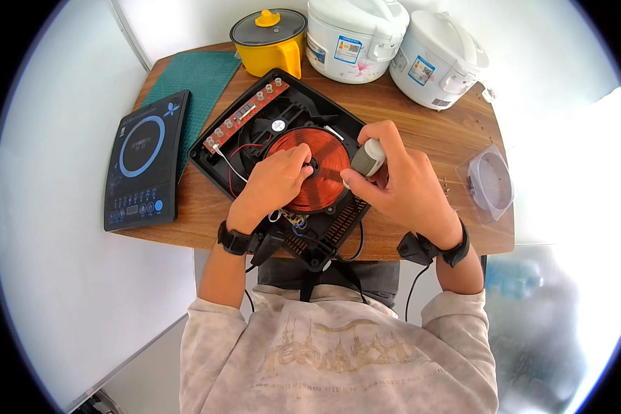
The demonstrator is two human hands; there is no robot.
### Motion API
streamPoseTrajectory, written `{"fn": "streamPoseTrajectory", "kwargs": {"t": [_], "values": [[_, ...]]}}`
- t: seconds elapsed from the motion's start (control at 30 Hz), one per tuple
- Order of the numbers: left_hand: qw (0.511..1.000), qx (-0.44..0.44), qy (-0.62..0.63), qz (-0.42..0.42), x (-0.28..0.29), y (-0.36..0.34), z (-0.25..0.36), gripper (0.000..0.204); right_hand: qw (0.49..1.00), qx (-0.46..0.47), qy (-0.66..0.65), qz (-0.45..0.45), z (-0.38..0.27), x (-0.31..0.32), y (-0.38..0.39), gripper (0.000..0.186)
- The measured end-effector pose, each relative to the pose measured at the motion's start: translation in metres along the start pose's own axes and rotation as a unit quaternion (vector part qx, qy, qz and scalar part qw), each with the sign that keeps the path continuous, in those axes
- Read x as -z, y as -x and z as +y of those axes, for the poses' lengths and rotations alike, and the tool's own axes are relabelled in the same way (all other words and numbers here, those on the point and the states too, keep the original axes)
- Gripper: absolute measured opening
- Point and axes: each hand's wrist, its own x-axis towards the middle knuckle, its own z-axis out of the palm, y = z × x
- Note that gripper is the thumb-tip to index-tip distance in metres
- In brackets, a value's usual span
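An opened black induction cooker base (338, 107) sits tilted on the table in front of me. Inside it lies a round copper coil (328, 183), with a red button board (245, 114) along the far left edge and thin red and white wires beside it. My left hand (272, 179) rests over the coil, its fingertips pinched together by the black centre; whatever they hold is hidden. At the coil's right side, my right hand (410, 176) wraps round a short grey-and-white cylindrical tool (368, 158). The tool's working end cannot be made out.
The cooker's black top panel (141, 162) leans at the left, partly on a green cutting mat (207, 72). A yellow pot (255, 55) and two white rice cookers (355, 48) line the back. A clear plastic tray (490, 183) stands at the right, near small loose screws (446, 186).
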Motion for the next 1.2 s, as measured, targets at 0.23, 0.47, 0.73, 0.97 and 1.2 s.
{"fn": "streamPoseTrajectory", "kwargs": {"t": [0.23, 0.47, 0.73, 0.97, 1.2], "values": [[0.999, 0.004, 0.043, -0.006, 0.008, -0.001, 0.000, 0.019, 1.000, 0.002, 0.000, -0.003, 0.001, 0.001, 0.000, 0.043], [0.991, 0.014, 0.129, -0.010, 0.010, 0.002, -0.006, 0.021, 1.000, 0.001, 0.006, 0.000, 0.000, 0.001, 0.000, 0.043], [0.994, -0.009, 0.105, -0.030, 0.012, -0.004, -0.008, 0.016, 1.000, 0.000, 0.008, 0.000, 0.001, 0.001, 0.002, 0.044], [0.991, 0.003, 0.128, -0.046, 0.015, -0.005, -0.007, 0.016, 1.000, -0.007, 0.001, 0.001, 0.002, 0.001, 0.002, 0.045], [0.990, 0.010, 0.141, -0.025, 0.011, -0.002, -0.008, 0.019, 1.000, -0.006, 0.002, 0.009, 0.002, -0.001, 0.002, 0.044]]}}
